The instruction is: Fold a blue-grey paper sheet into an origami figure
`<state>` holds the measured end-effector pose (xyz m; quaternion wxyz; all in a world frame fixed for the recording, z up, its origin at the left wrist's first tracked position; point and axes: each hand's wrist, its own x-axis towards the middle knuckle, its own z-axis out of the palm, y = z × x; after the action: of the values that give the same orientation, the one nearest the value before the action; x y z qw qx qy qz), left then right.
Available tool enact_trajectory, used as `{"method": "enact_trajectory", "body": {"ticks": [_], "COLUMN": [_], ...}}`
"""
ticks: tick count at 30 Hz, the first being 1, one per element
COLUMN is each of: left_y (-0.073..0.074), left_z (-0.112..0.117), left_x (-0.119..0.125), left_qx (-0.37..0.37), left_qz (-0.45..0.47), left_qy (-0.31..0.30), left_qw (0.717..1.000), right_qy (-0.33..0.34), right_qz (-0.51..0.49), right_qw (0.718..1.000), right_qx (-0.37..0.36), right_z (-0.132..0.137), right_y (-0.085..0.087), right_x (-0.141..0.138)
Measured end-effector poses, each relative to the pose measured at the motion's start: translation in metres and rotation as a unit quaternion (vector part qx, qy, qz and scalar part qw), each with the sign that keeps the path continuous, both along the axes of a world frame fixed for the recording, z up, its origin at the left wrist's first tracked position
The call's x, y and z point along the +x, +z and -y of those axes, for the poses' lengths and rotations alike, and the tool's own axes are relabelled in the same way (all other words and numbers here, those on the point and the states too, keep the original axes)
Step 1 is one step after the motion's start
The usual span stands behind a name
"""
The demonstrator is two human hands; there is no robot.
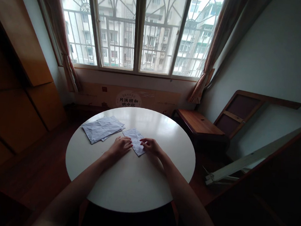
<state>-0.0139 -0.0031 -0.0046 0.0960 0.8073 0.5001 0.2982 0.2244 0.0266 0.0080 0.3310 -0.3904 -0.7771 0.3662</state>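
Observation:
A folded, creased sheet of white paper lies on the round white table. My left hand rests at the sheet's left edge, fingers curled with their tips pressing on the paper. My right hand presses on the sheet's right edge with fingers bent down onto it. A loose pile of creased white papers lies to the left, a short way from my left hand and untouched.
Behind the table is a barred window with curtains. A low wooden bench and a leaning wooden frame stand at the right. Wooden cabinets line the left wall. A white bar leans at the right.

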Motion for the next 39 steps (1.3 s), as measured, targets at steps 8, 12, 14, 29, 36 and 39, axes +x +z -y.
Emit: {"method": "enact_trajectory", "body": {"ticks": [8,12,14,29,36,39], "left_y": [0.006,0.003,0.0,0.002,0.003,0.007], "left_z": [0.004,0.003,0.001,0.003,0.004,0.006], "left_x": [0.004,0.004,0.003,0.003,0.002,0.002], "left_qx": [-0.03,-0.036,-0.04,-0.087,-0.035,-0.01], "left_qz": [0.052,0.052,0.038,-0.032,-0.051,-0.076], "left_qy": [-0.083,-0.096,-0.085,-0.05,-0.048,-0.041], "left_qw": [0.995,0.993,0.995,0.994,0.997,0.996], "right_qy": [-0.017,0.008,0.014,0.007,-0.001,-0.043], "right_qz": [0.023,0.055,0.058,0.061,0.067,0.096], "right_qw": [0.997,0.997,0.997,0.997,0.996,0.987], "right_qx": [0.07,0.045,0.047,0.056,0.065,0.123], "right_z": [-0.002,-0.004,-0.006,-0.01,-0.007,-0.005], "right_y": [0.001,-0.003,-0.005,-0.01,-0.007,-0.004], "right_x": [0.003,0.004,0.005,0.005,0.004,0.004]}}
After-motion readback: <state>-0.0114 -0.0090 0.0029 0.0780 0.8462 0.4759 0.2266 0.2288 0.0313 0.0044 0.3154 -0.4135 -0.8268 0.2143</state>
